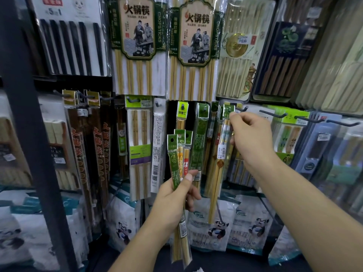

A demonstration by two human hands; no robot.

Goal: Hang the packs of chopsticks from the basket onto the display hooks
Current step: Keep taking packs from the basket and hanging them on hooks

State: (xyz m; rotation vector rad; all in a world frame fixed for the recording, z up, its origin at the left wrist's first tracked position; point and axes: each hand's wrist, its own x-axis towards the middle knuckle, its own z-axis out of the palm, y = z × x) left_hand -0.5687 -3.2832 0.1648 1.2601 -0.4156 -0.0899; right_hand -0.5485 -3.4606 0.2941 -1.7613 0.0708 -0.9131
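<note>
Green-topped chopstick packs (179,154) – a fanned bunch, gripped mid-length in the left hand (174,195), thumb across the front, fingers curled behind. Further up, right hand (251,134) pinches the header of a single pack (225,134) against a dark display hook (241,109) – middle of the rack's lower row.

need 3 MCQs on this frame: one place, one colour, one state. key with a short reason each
1. Where is the right grip? A) on the header of a single pack at the lower hooks B) on the panda bags C) on the top-row packs
2. Header colour of the bundle in the left grip? A) red B) green C) blue
3. The left grip is: A) open, empty B) holding the bundle C) flat on the rack
Key: 1 A, fingertips pinch that header; 2 B, every top card is green; 3 B, thumb and fingers wrap the packs.
</note>
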